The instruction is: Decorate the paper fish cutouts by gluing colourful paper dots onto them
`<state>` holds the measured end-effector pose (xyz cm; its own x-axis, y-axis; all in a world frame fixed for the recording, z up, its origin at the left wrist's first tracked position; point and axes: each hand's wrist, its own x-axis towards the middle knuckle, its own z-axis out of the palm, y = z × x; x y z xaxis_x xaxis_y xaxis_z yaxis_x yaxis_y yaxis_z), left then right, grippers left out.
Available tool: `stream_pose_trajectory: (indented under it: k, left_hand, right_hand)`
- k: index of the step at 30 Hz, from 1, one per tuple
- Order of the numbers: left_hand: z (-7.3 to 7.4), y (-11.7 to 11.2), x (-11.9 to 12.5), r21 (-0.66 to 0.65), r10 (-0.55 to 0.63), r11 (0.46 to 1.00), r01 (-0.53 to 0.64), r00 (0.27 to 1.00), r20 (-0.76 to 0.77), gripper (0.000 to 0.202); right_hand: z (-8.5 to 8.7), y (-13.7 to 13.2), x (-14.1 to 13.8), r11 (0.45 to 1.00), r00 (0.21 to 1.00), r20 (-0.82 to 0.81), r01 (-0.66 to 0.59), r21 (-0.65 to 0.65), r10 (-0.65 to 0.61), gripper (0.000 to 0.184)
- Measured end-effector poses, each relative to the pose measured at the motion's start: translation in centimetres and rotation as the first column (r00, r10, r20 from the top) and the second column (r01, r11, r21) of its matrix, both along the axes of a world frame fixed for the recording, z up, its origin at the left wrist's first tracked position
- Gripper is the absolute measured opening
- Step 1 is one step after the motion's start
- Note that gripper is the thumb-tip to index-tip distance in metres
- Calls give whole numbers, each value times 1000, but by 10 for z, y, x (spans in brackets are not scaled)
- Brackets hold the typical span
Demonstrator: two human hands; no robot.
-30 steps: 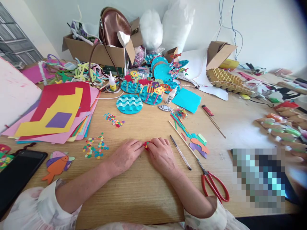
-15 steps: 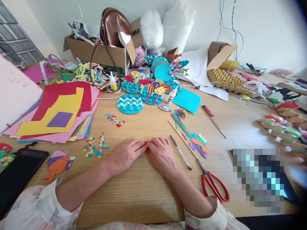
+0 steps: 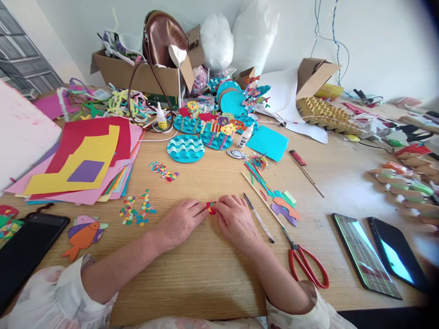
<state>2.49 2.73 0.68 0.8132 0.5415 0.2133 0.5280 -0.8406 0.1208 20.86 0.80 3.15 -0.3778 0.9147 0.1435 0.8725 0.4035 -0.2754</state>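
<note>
Between my two hands, on the wooden table, is a small red paper piece (image 3: 210, 208) with yellow and green patches; most of it is covered by fingers. My left hand (image 3: 183, 222) is closed, its fingertips pressing the piece's left edge. From the other side, my right hand (image 3: 236, 222) pinches it with thumb and fingers. Round paper dots (image 3: 137, 208) lie left of my left hand, and tiny colored scraps (image 3: 163, 172) lie farther back. To the right of my right hand are a pen (image 3: 259, 218) and a thin wooden stick (image 3: 262, 198).
Red-handled scissors (image 3: 307, 265) lie by my right forearm, with two phones (image 3: 366, 256) beyond. Orange and purple paper fish (image 3: 84, 235) and a dark phone (image 3: 30, 251) are at left. Stacked colored paper (image 3: 82, 160), blue wave discs (image 3: 185, 148) and a glue bottle (image 3: 245, 136) stand farther back.
My right hand's fingers have shifted slightly, so a little more of the red paper piece shows. My left hand stays almost in place.
</note>
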Motion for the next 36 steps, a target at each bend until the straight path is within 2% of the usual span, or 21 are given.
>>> stream_pose_trajectory:
  k: [7,15,25,30,36]
  left_hand:
    - [3,-1,0,6,1,1000,-1,1000,-28,32]
    - [1,-1,-1,19,-3,1000,3,1000,26,31]
    - [6,-1,0,-14,7,1000,-7,1000,20,28]
    - [4,0,0,-10,22,1000,-22,998,56,28]
    - [3,1,-1,-63,45,997,-39,995,89,30]
  right_hand:
    - [-4,0,-1,999,999,-12,-32,-12,31,19]
    - [-1,0,-1,999,999,18,-38,-22,39,19]
    - [-3,1,0,999,998,-63,-24,-37,22,22]
    - [-5,1,-1,999,998,-52,-29,-43,27,21]
    - [-2,1,2,998,993,-117,-29,-52,23,23]
